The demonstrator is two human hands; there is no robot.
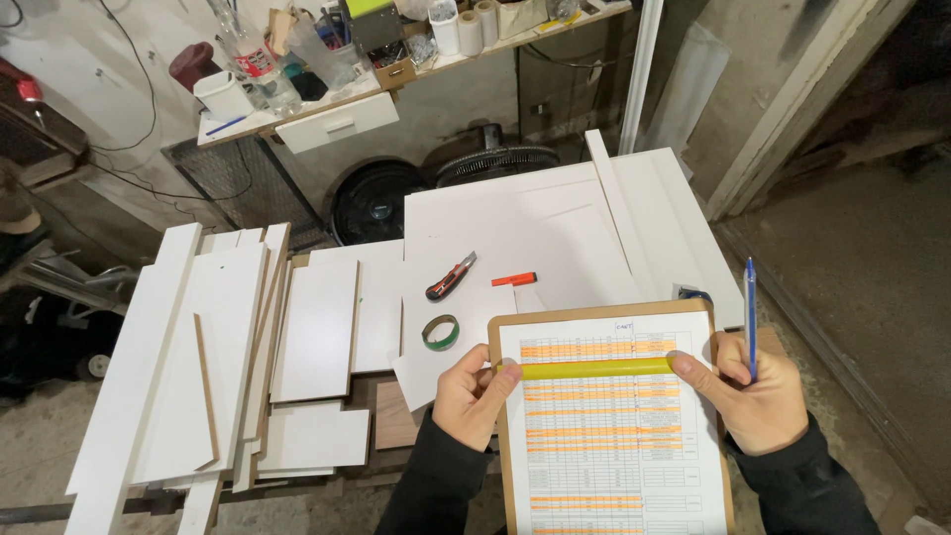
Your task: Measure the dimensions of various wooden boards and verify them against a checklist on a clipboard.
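I pinch a yellow ruler (594, 370) flat across the clipboard (507, 436) between my left hand (471, 396) and right hand (758, 396), whose fingers also clasp a blue pen (750, 312).

A clipboard (609, 426) with a printed table lies over white boards (535, 228). The left hand (471, 396) and right hand (758, 391) press a yellow ruler (594, 370) across it; the right also grips a blue pen (750, 312). Beyond the clipboard lie a utility knife (451, 276), orange marker (514, 279) and tape roll (440, 332).

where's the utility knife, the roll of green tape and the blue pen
red and black utility knife (451, 276), head view, middle of handle
green tape roll (441, 332), head view, ring's rim
blue pen (750, 317), head view, mid barrel
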